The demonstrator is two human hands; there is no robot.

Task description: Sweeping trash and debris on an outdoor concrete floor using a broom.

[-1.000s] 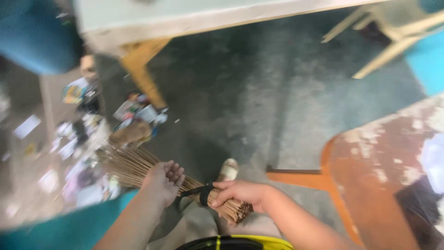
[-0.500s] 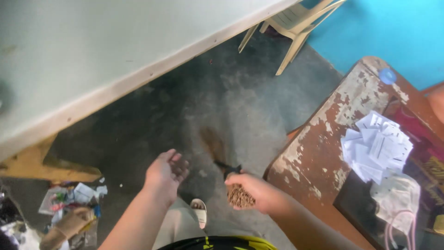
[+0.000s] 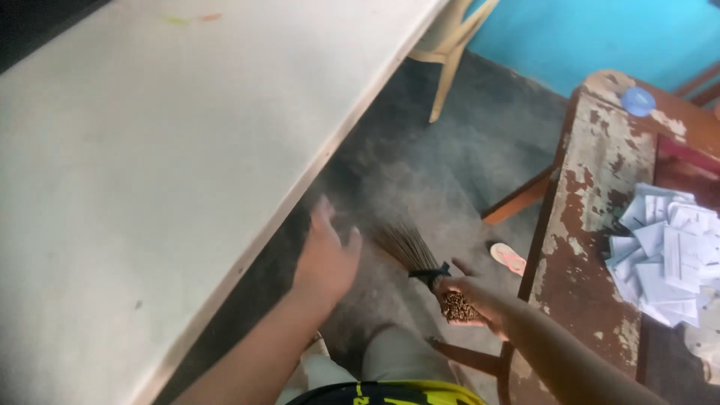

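Here, looking down from the head camera, the person's right hand [image 3: 471, 300] is closed around the bound butt end of a stick broom [image 3: 420, 259], fingers wrapped tight so the cut ends of the sticks show as a brown, speckled bundle in the fist. A dark band cinches the broom just above the grip, and the thin bristles fan out up and to the left from there, over the grey concrete floor [image 3: 450, 165]. The left hand [image 3: 326, 259] hangs just beside the bristles, holding nothing, its fingers spread and slightly blurred, the palm turned toward the broom; I cannot tell whether it touches the tips. To the left, a long pale table top [image 3: 150, 172] runs diagonally across most of the view, its edge passing close by the left hand. On the right stands a worn wooden table [image 3: 585, 225] with flaking paint, and a loose pile of white paper slips [image 3: 664, 251] lies on it, with a small blue round cap [image 3: 638, 100] near its far corner. A pink sandal [image 3: 508, 259] lies on the floor between the broom and the wooden table. A pale plastic chair [image 3: 450, 45] stands farther off against a bright turquoise wall [image 3: 600, 37].
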